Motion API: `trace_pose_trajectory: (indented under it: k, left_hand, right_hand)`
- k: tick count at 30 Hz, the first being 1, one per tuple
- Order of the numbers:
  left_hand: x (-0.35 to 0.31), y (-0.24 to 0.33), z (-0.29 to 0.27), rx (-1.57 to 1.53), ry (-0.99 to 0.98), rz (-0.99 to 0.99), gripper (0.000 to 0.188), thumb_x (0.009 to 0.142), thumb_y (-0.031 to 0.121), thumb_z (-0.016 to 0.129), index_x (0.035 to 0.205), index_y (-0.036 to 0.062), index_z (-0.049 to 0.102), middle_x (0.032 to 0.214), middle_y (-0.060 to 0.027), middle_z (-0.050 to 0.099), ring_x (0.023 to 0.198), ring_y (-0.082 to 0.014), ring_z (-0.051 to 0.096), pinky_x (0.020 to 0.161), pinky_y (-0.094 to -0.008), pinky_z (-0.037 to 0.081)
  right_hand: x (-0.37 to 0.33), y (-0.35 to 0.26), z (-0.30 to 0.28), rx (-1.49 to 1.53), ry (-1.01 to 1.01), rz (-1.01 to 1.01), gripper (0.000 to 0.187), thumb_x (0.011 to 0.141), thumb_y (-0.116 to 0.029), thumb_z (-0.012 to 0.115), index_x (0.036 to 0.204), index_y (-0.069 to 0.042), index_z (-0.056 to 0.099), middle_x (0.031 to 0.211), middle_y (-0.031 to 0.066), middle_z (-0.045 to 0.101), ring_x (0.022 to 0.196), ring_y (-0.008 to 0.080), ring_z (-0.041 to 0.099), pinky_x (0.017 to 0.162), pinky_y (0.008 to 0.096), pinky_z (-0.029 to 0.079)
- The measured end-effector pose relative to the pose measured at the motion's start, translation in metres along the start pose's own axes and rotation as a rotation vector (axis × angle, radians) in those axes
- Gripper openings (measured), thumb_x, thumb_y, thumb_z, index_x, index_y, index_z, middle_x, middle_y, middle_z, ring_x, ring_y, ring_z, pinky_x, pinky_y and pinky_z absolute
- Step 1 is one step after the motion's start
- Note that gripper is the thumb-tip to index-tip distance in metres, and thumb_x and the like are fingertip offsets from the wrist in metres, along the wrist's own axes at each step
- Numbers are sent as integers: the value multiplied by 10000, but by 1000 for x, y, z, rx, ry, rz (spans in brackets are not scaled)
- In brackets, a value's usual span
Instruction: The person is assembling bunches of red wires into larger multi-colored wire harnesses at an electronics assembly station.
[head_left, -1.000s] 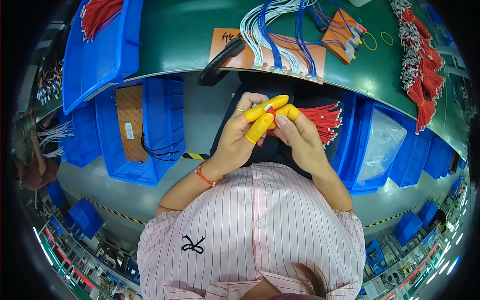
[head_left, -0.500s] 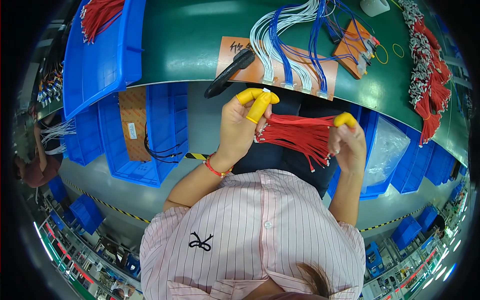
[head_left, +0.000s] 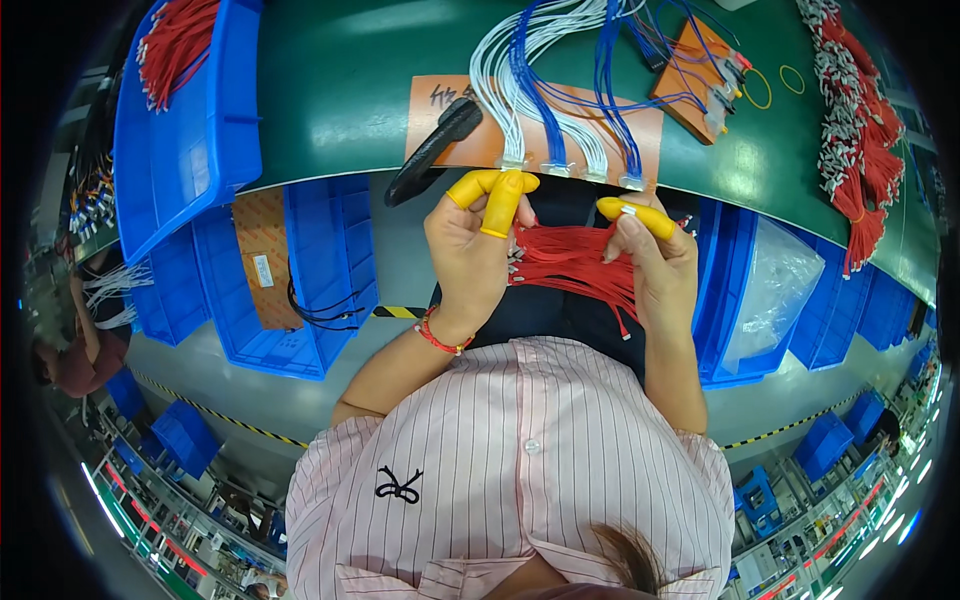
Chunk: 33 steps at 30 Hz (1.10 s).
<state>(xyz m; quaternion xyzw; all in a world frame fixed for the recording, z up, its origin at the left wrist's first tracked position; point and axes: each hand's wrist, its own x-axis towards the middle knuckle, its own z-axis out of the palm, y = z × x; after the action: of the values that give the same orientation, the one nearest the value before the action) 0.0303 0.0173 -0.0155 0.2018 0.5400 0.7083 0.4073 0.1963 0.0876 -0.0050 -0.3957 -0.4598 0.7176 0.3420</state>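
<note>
A bundle of thin red wires (head_left: 572, 268) with small white end connectors stretches between my hands, above my lap. My left hand (head_left: 466, 262), with yellow finger cots on its thumb and index finger, is closed around the bundle's left end. Its thumb and index tips press together; what they pinch, if anything, is hidden. My right hand (head_left: 664, 276) wears one yellow cot and pinches a small white connector (head_left: 628, 210) between thumb and index finger. The wires' right ends pass behind that hand.
Blue and white wire harnesses (head_left: 548, 110) lie across an orange board (head_left: 462, 140) at the green table's edge (head_left: 330, 110). A black-handled tool (head_left: 432, 152) rests on its left. Red wire bundles fill a blue bin (head_left: 185, 150) at left and lie in a pile (head_left: 850, 140) at right.
My right hand has moved left, closer to my left hand, and a white connector now shows at its fingertips. The white piece seen at my left fingertips no longer shows there.
</note>
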Motion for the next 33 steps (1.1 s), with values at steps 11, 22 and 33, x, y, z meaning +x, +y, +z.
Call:
trace_pose_trajectory:
  k: [11,22,33]
  left_hand:
    - [13,16,-26,-35,-245,-249,234,974,167,538,1054,-22,650,877,-98,667,622,-66,493,561,-200,390]
    - [4,5,-48,-57,-241,-290,241,981,163,519,1099,-17,627,974,-100,661,647,-84,514,593,-216,426]
    - [7,3,-49,-42,-252,-268,268,991,173,492,1126,-25,612,994,-108,664,708,-112,545,644,-245,441]
  right_hand:
    - [5,-5,8,-12,121,-10,237,954,-163,594,1036,42,681,832,95,674,592,71,519,597,213,437]
    - [5,-10,9,-57,154,21,241,946,-167,599,1016,48,683,777,75,660,570,60,492,565,198,398]
    - [5,-2,14,295,186,120,244,946,-197,592,991,33,661,756,70,658,507,61,467,566,202,422]
